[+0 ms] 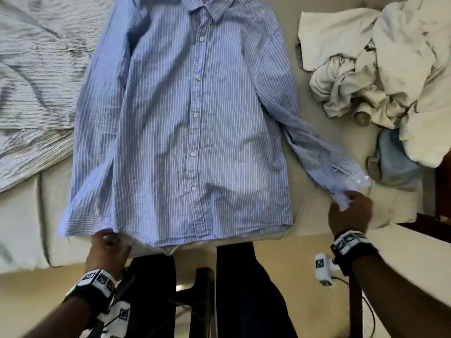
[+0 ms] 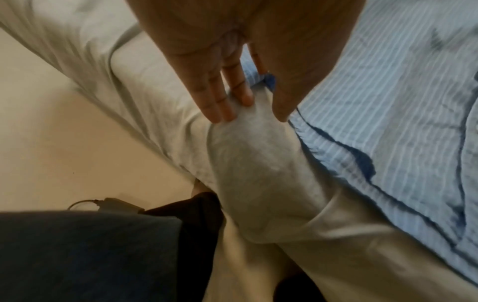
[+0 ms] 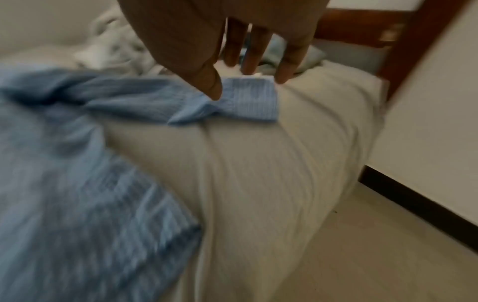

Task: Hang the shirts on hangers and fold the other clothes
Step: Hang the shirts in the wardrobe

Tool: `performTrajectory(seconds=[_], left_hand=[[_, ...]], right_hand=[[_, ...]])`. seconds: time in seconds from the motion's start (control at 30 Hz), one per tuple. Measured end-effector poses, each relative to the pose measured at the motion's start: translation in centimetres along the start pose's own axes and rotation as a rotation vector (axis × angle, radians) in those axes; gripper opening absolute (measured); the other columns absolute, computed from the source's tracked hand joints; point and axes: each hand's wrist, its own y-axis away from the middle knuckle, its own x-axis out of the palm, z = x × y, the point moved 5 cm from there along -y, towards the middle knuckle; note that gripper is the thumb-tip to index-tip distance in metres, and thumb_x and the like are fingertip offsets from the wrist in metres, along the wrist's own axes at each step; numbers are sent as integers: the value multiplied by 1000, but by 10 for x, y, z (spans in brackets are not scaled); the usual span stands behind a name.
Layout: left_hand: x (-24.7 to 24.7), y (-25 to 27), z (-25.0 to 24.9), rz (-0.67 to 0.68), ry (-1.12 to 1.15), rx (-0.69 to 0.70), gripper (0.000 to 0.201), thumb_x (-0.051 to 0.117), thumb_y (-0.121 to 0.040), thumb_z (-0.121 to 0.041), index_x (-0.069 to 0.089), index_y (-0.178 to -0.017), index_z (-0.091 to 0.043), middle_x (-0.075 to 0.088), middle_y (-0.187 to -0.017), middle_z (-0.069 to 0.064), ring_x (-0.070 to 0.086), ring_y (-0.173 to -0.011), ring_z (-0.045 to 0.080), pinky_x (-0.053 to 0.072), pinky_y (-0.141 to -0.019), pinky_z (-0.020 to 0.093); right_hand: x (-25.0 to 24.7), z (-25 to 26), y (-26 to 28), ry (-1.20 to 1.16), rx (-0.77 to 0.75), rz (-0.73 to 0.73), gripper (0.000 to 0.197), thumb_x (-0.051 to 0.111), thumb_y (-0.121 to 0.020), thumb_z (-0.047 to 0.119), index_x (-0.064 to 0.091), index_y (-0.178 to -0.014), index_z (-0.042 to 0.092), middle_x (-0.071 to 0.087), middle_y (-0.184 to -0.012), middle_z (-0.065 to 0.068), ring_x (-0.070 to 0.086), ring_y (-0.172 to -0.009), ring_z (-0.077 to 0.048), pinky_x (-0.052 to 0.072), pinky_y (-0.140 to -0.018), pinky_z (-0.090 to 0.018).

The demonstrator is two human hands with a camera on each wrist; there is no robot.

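Left hand (image 1: 107, 250) pinching hem, right hand (image 1: 350, 212) loose over cuff; shirt (image 1: 190, 123) lengthwise, collar away.

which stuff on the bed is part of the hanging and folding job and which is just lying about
Part of the job:
- blue striped shirt, spread flat, buttoned
- right hand at its cuff
- left hand at its hem
- pile of pale clothes
- grey striped garment

Just lying about:
- bed sheet
- floor

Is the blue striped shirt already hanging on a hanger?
No, the blue striped shirt lies spread flat, buttoned, on the bed, with no hanger visible.
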Motion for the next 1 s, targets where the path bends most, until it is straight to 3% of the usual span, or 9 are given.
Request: performTrajectory(seconds=[0.1,0.17,0.23,0.3,0.4,0.5,0.67,0.83,1.0], left_hand=[[6,-3,3,-65,97,-80,52,86,-83,-28,53,-122,-26,69,-108,8,68,-94,31,55,-87,45],[10,-12,14,-85,173,-125,42,84,-80,-46,64,-110,-25,74,-103,5,71,-88,30,58,-88,47],[13,-19,20,-79,318,-177,42,80,-79,-56,71,-105,-24,77,-98,5,74,-86,29,60,-87,48],[17,-21,23,-59,596,-278,39,75,-91,-41,71,-115,-9,74,-98,11,73,-90,30,58,-83,41],[23,-19,19,-18,840,-405,37,73,-93,-39,68,-113,-8,72,-94,7,74,-95,27,57,-87,46],[22,-18,19,-5,824,-408,32,75,-94,-40,67,-103,-11,75,-105,14,74,-99,29,58,-90,47],[20,-8,31,62,767,-416,33,74,-94,-40,59,-94,-11,69,-105,22,69,-95,31,59,-83,40],[26,6,38,128,589,-322,20,65,-100,-25,57,-106,-8,74,-71,-2,69,-54,4,56,-49,16],[22,10,36,77,487,-381,41,77,-91,-31,62,-110,2,71,-60,-3,69,-54,14,57,-54,21]], right_hand=[[51,24,39,-3,-293,484,47,81,-85,8,64,-129,9,60,-126,-12,63,-104,-30,49,-87,-39],[78,21,58,13,-259,631,60,85,-85,18,58,-138,11,55,-130,-5,58,-113,-24,47,-94,-35],[88,15,64,-56,-39,583,58,84,-88,32,59,-136,13,60,-124,-5,61,-113,-26,44,-91,-31],[95,4,67,-188,221,535,46,78,-91,43,65,-124,13,68,-109,-4,65,-104,-30,45,-86,-33],[104,-10,74,-174,205,614,53,70,-92,59,73,-94,6,73,-85,-14,67,-79,-35,54,-76,-45],[101,-33,76,-245,267,624,37,74,-91,53,77,-84,16,76,-77,-10,74,-79,-34,63,-76,-54],[75,-59,80,-366,375,512,16,79,-93,26,77,-86,12,77,-71,-10,77,-83,-35,66,-71,-37],[77,-78,80,-354,436,505,21,83,-89,28,77,-87,8,77,-73,-14,78,-83,-36,62,-88,-54],[87,-89,78,-260,451,533,40,84,-77,51,77,-86,12,79,-79,-11,76,-85,-36,58,-92,-58]])
